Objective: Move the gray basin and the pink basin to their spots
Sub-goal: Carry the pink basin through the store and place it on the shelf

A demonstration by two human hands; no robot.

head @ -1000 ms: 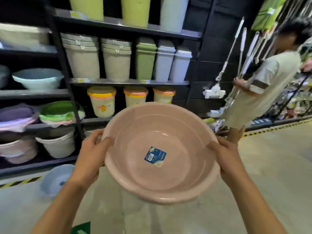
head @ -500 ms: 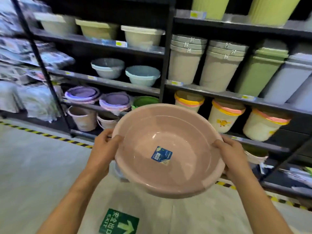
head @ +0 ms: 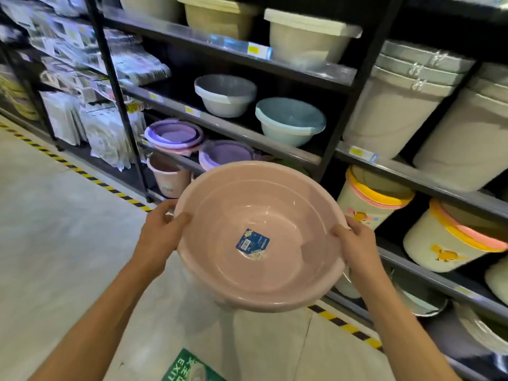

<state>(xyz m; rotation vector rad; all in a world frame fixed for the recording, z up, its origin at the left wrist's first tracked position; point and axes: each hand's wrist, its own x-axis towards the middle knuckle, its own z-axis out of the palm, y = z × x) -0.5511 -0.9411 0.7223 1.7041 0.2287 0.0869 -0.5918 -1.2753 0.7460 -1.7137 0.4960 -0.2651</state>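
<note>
I hold a round pink basin (head: 275,204) in front of me, tilted toward me, a blue sticker on its inside bottom. My left hand (head: 160,233) grips its left rim, and my right hand (head: 357,247) grips its right rim. A gray basin (head: 225,96) sits on the middle shelf of the dark rack, with a light blue basin (head: 290,122) to its right. Purple basins (head: 173,134) rest on the shelf below them, just beyond the pink basin's far rim.
The dark shelf rack (head: 343,105) runs along the right, stocked with beige lidded bins (head: 398,105), yellow-rimmed buckets (head: 368,199) and a pink bucket (head: 169,174). Packaged goods (head: 107,133) hang at left. Yellow-black tape (head: 90,177) lines the concrete floor; a green exit sign (head: 189,367) lies below.
My view has swung left along the shelves and closer to them; the gray and blue basins now sit straight ahead. Both hands keep the same grip on the pink basin.
</note>
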